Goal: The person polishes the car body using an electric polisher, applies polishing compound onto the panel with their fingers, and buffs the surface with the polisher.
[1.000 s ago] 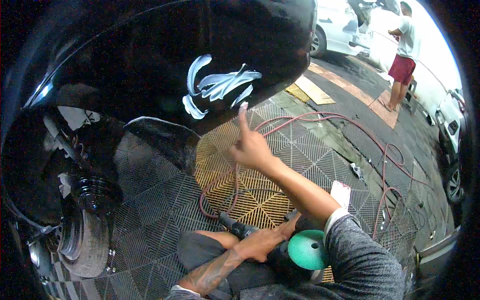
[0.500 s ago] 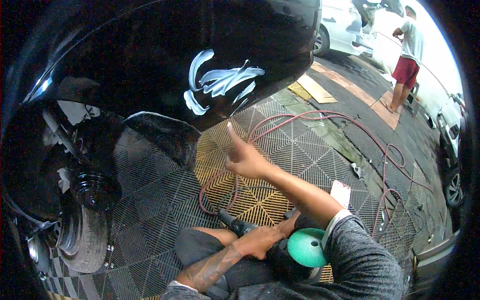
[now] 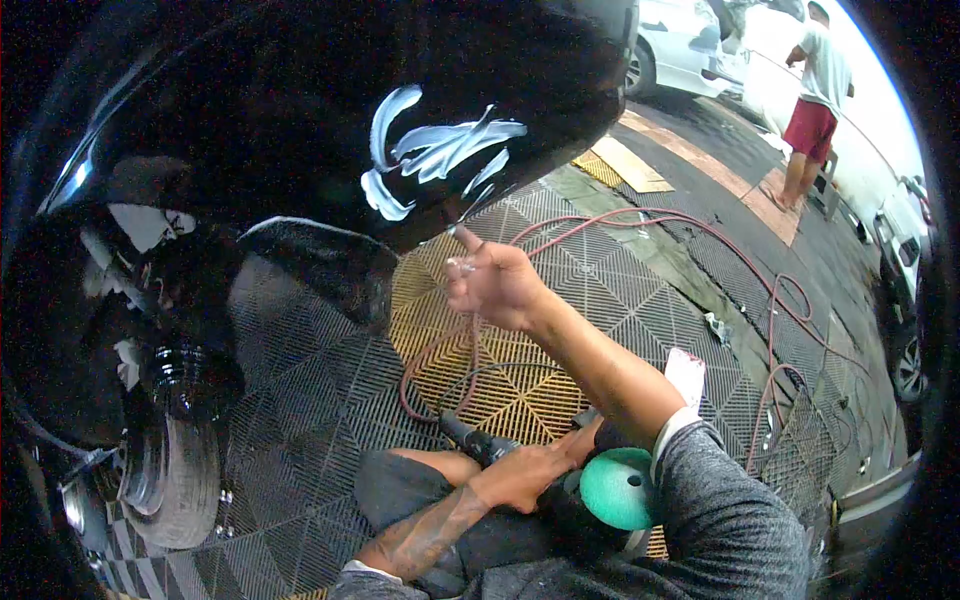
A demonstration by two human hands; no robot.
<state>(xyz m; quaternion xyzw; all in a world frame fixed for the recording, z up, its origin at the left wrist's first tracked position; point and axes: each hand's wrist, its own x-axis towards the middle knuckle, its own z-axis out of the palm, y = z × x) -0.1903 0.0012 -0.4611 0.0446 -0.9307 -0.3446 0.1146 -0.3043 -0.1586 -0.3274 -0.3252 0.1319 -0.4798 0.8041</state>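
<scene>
Slatted floor — right hand half-curled beside bumper.

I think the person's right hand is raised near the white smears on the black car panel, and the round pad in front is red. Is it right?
The pad colour is wrong: the head view shows a green round pad. The right hand is indeed near the white smears on the black car panel.

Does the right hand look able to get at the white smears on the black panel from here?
Likely yes: the right hand is raised just below the white smears, near the lower edge of the black panel, and nothing visible blocks the way.
</scene>
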